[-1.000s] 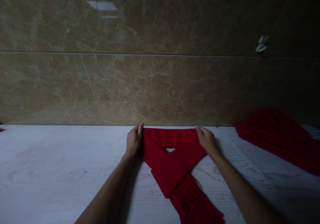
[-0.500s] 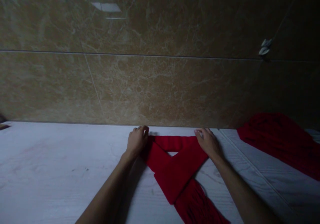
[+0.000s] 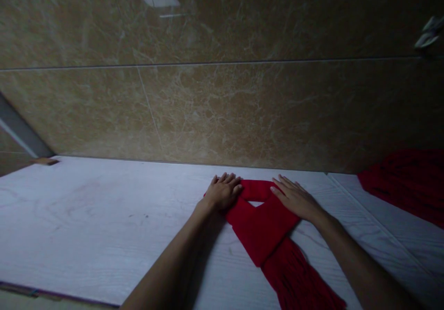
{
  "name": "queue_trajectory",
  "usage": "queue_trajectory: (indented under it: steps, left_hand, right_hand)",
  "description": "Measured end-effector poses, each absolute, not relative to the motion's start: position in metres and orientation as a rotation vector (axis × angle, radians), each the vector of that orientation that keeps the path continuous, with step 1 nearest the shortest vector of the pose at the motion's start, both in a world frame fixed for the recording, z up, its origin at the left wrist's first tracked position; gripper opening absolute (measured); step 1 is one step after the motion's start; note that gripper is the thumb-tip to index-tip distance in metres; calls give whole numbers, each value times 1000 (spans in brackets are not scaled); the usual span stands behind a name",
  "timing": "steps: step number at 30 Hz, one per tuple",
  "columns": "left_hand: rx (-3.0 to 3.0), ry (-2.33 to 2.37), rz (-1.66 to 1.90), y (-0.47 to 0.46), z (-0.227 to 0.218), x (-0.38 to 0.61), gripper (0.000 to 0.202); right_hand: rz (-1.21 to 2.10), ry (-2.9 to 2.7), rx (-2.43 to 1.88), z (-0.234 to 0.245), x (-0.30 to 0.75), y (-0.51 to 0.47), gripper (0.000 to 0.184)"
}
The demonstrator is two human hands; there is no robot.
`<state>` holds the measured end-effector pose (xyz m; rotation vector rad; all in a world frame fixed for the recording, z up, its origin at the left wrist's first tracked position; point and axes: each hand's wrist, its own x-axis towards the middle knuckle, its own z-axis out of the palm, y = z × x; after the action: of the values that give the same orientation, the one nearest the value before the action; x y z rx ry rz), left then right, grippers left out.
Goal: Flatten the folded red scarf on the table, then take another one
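While the red scarf (image 3: 264, 230) lies at lower centre, my left hand (image 3: 224, 192) and right hand (image 3: 294, 197) rest flat, unclenched, upon it.

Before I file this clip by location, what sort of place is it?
Probably an indoor workspace, though its exact use is unclear: a glossy tiled wall, a pale table along it, and a red fringed scarf laid out there.
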<state>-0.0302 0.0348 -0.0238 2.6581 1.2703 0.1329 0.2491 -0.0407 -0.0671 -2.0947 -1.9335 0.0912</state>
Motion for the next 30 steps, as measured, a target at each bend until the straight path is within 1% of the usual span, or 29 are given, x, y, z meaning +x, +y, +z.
queue_trajectory:
  steps: [7, 13, 19, 23, 26, 29, 30]
  left_hand:
    - [2645, 1259, 180, 36, -26, -30, 58]
    - [2649, 1272, 226, 35, -28, -30, 56]
    - [2654, 1260, 203, 33, -27, -33, 57]
    - [2662, 1251, 163, 30, -15, -32, 56]
    - [2671, 1289, 199, 19, 8, -30, 58]
    - [2630, 1308, 391, -13, 33, -44, 56]
    - [2539, 1234, 596, -30, 35, -55, 52]
  right_hand:
    - [69, -1881, -2159, -72, 254, -37, 69]
    - [22, -1866, -2118, -76, 261, -34, 61]
    - [28, -1864, -2131, -71, 258, -38, 60]
    - [36, -1832, -2153, -61, 252, -40, 59]
    - [0, -1797, -2121, -53, 247, -44, 61]
    - [-54, -1767, -2029, -54, 246, -53, 62]
    - [-61, -1747, -2002, -57, 247, -57, 62]
